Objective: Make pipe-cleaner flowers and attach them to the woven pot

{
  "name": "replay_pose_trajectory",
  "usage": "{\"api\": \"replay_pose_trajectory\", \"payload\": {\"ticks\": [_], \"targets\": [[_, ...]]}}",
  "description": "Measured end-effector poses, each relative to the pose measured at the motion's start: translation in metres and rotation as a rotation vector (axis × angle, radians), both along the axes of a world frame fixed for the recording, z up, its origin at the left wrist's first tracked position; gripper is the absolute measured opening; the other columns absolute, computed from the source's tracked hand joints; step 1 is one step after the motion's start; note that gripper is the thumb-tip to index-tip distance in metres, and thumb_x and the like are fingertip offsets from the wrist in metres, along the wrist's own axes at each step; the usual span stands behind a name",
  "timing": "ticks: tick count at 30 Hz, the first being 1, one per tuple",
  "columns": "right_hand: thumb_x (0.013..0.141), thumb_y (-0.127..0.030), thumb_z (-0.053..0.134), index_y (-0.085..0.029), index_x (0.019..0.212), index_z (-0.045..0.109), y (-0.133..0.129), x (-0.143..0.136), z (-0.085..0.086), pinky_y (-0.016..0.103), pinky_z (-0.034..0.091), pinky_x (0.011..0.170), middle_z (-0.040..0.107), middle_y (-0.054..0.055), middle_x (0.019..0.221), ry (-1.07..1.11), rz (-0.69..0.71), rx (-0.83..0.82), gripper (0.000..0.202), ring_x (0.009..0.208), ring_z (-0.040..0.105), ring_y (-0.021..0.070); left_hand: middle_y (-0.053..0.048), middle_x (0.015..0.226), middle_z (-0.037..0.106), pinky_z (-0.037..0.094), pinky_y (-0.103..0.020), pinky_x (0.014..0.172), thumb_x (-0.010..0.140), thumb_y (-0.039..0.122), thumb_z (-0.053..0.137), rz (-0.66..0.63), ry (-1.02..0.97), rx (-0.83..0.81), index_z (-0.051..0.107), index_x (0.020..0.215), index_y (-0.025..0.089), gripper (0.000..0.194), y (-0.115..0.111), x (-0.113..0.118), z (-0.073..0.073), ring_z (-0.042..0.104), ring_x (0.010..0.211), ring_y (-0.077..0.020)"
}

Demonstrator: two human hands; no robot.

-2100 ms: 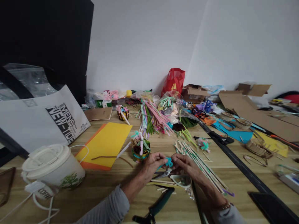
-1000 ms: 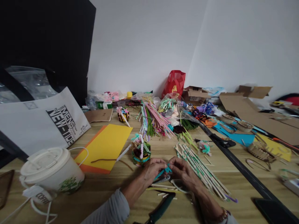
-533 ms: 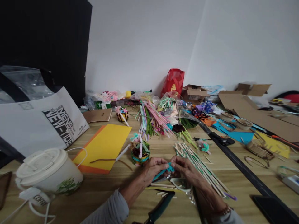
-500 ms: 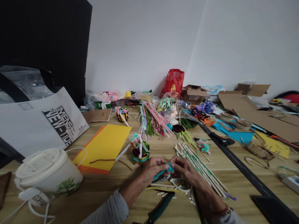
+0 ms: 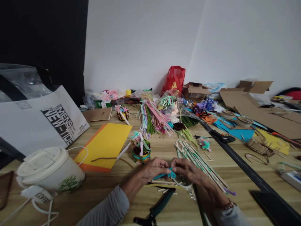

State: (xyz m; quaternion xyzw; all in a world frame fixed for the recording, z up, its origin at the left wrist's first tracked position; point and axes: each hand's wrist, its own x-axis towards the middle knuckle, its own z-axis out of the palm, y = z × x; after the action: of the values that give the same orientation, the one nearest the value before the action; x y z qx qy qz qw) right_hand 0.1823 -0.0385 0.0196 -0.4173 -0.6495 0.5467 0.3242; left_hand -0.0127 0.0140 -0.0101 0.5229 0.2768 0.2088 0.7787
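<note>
A small turquoise looped piece (image 5: 172, 174) is pinched between both hands at the lower middle. My left hand (image 5: 155, 169) is closed on its left side, where a turquoise strand runs down-left under the fingers. My right hand (image 5: 184, 169) has thumb and fingertips closed on its right side. Below the fingers curves a pale loop (image 5: 185, 185). Just beyond my left hand stands a small decorated basket (image 5: 141, 152) with fuzzy stems. Beside my right hand lies a bundle of paper-wrapped sticks (image 5: 199, 163). Dark-handled pliers (image 5: 162, 202) rest below the hands.
On the left are a lidded white bucket (image 5: 50, 169), a white bag (image 5: 44, 122) and yellow paper (image 5: 105, 141). Fuzzy stems (image 5: 155, 117) are heaped at the back. A black strip (image 5: 240, 160) and a black flat object (image 5: 274, 205) lie on the right.
The turquoise piece now shows more rounded loops between the fingertips. Both hands stay close together, with only small finger movements. The view has shifted slightly.
</note>
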Motion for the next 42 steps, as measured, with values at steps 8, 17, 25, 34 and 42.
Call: {"api": "replay_pose_trajectory", "payload": {"ticks": [8,17,25,34,42], "targets": [[0.078,-0.058,0.065,-0.016,0.077,0.058,0.005,-0.003,-0.002,0.021,0.040,0.053,0.058,-0.001,0.066,0.110,-0.095,-0.117,0.043,0.056,0.051,0.0102,-0.003,0.063,0.065,0.042,-0.025,0.058,0.055,0.038,0.083,0.110,-0.023,-0.046,0.067,0.073,0.010,0.037,-0.001,0.003,0.004,0.056,0.053,-0.0113],[0.075,-0.059,0.067,-0.017,0.078,0.059,0.007,-0.008,-0.006,0.021,0.044,0.050,0.063,-0.001,0.064,0.173,-0.182,-0.164,0.043,0.055,0.058,0.0107,-0.004,0.063,0.065,0.044,-0.026,0.055,0.052,0.036,0.085,0.265,-0.054,-0.018,0.066,0.071,0.010,0.038,-0.005,0.006,0.011,0.056,0.051,-0.0119],[0.073,-0.059,0.069,-0.017,0.074,0.057,0.008,-0.011,-0.005,0.020,0.043,0.047,0.061,-0.002,0.062,0.194,-0.252,-0.138,0.044,0.052,0.056,0.0101,-0.007,0.069,0.067,0.046,-0.026,0.059,0.066,0.046,0.076,0.258,-0.117,-0.065,0.066,0.075,0.010,0.039,-0.003,0.007,0.010,0.061,0.060,-0.0153],[0.073,-0.058,0.069,-0.017,0.076,0.060,0.008,-0.012,-0.010,0.021,0.046,0.049,0.062,-0.002,0.062,0.235,-0.271,-0.178,0.043,0.053,0.058,0.0107,-0.003,0.063,0.063,0.040,-0.023,0.055,0.062,0.043,0.080,0.200,-0.043,0.033,0.067,0.070,0.010,0.036,-0.005,0.005,0.013,0.053,0.054,-0.0105],[0.070,-0.049,0.076,-0.016,0.076,0.064,0.006,-0.022,-0.011,0.018,0.042,0.046,0.062,-0.002,0.062,0.346,-0.198,-0.250,0.036,0.048,0.054,0.0073,-0.004,0.071,0.067,0.046,-0.025,0.066,0.064,0.034,0.079,0.364,-0.173,-0.067,0.067,0.078,0.012,0.028,-0.007,0.008,0.023,0.060,0.066,-0.0150]]}}
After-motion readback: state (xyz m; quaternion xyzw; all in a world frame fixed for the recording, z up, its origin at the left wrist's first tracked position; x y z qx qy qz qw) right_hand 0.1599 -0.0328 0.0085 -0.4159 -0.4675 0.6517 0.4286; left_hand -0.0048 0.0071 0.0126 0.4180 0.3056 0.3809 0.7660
